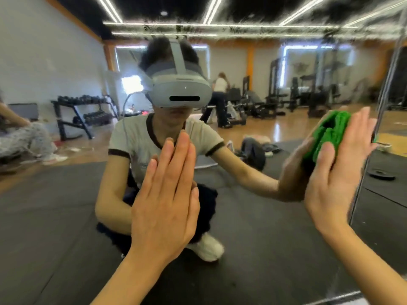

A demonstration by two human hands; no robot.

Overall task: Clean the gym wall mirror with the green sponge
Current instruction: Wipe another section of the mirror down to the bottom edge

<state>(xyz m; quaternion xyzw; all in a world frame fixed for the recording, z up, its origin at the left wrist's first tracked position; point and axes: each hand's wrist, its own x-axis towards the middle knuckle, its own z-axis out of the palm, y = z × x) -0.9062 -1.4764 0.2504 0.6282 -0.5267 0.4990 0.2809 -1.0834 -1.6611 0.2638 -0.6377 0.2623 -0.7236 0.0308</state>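
Left hand (164,208) raised flat against the large glass wall mirror (275,216), fingers straight and pressed together, pointing up, palm on the glass. It holds nothing.

Right hand (337,172) also up at the mirror, off to the right of the left hand and well apart from it. Fingers straight, palm pressing the bright green, rough-textured sponge (328,130) against the glass. Sponge sits under the palm and fingers, its edge showing to the left of the hand; the thumb lies across its lower part. Its green reflection meets it at the glass.

Just right of the right hand, a vertical seam (374,119) between mirror panels runs top to bottom.

Between the two hands, the mirror shows the crouching person in a pale short-sleeved T-shirt (136,139) with dark trim and a grey head-worn headset (180,89), one white shoe (207,247) on the black floor mat (55,216).

Above and left of the left hand, reflected: a black dumbbell rack (81,113). Above the right hand: black gym machines (297,95) on a wooden floor. Streaky smears (264,29) along the mirror's top.
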